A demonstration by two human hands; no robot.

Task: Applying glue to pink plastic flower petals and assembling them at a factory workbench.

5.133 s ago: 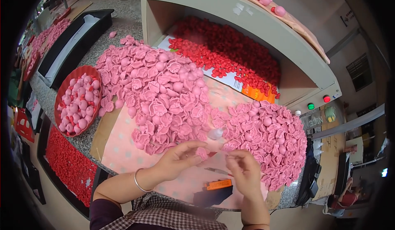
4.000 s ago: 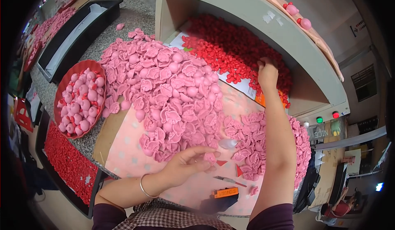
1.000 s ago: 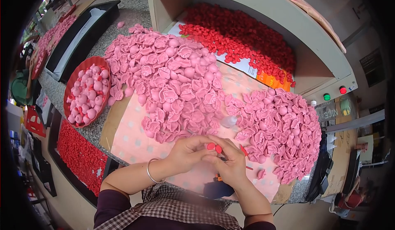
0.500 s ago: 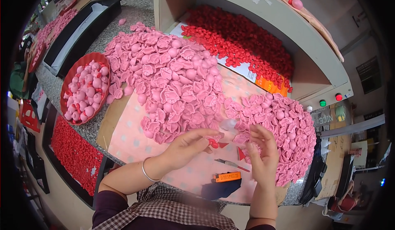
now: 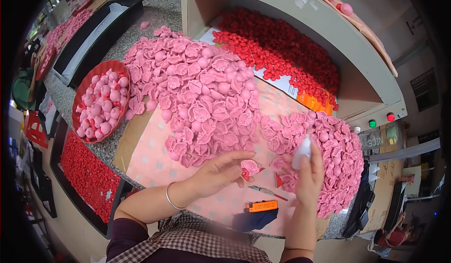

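My left hand holds a pink moulded piece with a small red part pinched at its fingertips, just above the pink dotted sheet. My right hand is raised beside it, gripping a small white squeeze bottle with its tip pointing up. A large heap of pink moulded pieces lies behind my left hand. A second pink heap lies behind and to the right of my right hand. A small red piece lies on the sheet between the hands.
A slim knife and an orange box lie on the sheet near me. A red basket of pink balls stands at the left. Red pieces fill the grey shelf box behind. A tray of red pieces sits lower left.
My right hand has taken up the white bottle and lifted it beside the left hand. My left hand still holds the pink piece with the red part.
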